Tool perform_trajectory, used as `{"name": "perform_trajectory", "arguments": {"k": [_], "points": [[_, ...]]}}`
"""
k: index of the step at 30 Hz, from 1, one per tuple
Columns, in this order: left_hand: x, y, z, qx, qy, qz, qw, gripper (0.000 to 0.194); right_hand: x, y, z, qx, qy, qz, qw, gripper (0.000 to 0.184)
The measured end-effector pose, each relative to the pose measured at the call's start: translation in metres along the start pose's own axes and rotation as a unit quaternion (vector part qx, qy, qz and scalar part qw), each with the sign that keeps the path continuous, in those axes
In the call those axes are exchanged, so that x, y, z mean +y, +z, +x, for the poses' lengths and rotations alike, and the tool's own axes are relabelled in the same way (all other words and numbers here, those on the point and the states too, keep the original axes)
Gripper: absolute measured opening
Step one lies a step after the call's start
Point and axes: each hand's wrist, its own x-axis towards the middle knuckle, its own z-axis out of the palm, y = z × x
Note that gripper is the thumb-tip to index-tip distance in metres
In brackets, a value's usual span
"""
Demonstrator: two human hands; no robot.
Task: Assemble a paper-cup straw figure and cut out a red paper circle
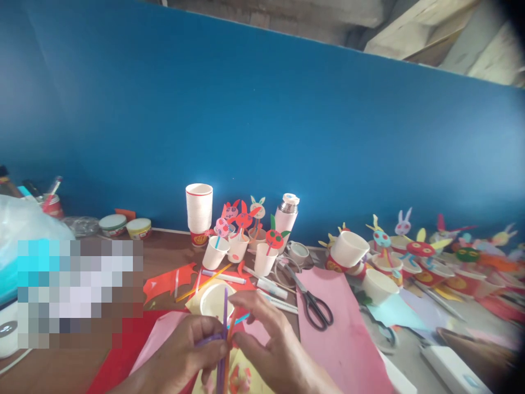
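In the head view, a blue panel (254,109) rises behind a brown worktop (166,251) crowded with paper and cups. Along the back stand a stack of paper cups (199,208) and a white flask (286,219); in front of these, white cups hold straws topped with paper animal heads (244,219). More such figures fill the right side. Black-handled scissors (318,309) lie on a pink sheet (340,339). At the near edge, the left hand (194,347) pinches purple straws (225,314) and an orange straw (227,366) between thumb and forefinger, above yellow paper. The right hand (268,336) has its grip spread just beside them, thumb and fingers parted; whether it touches the orange straw cannot be told.
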Motion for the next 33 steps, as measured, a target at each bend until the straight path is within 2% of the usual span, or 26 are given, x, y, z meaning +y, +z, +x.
{"name": "perform_trajectory", "arguments": {"k": [3,7,11,16,18,24,29,33], "points": [[-0.002,0.000,0.001,-0.005,0.003,-0.014,1.000,0.033,-0.001,-0.002,0.001,-0.014,-0.053,-0.025,0.998,0.038],[-0.002,-0.005,0.002,0.016,0.005,-0.029,0.999,0.028,0.001,-0.004,-0.001,0.012,-0.067,-0.067,0.995,0.029],[0.001,-0.006,0.001,0.016,0.005,-0.029,0.999,0.028,0.000,-0.002,-0.002,0.006,-0.034,-0.058,0.998,0.019],[0.004,-0.001,-0.001,-0.003,0.004,-0.025,1.000,0.029,-0.002,0.001,0.000,0.012,0.087,-0.003,0.996,0.013],[0.001,0.001,-0.001,-0.012,0.003,-0.025,1.000,0.030,-0.003,0.003,0.000,0.020,0.108,0.002,0.994,0.011],[-0.007,0.000,-0.001,-0.030,-0.004,-0.030,0.999,0.031,-0.007,0.005,-0.001,0.041,0.094,0.001,0.995,0.014],[-0.005,0.000,-0.001,-0.045,-0.002,-0.030,0.999,0.032,-0.006,0.007,0.000,0.045,0.112,0.011,0.993,0.014],[-0.005,0.002,-0.002,-0.030,-0.006,-0.044,0.999,0.032,-0.004,0.008,0.001,0.047,0.100,0.024,0.994,0.014]]}}
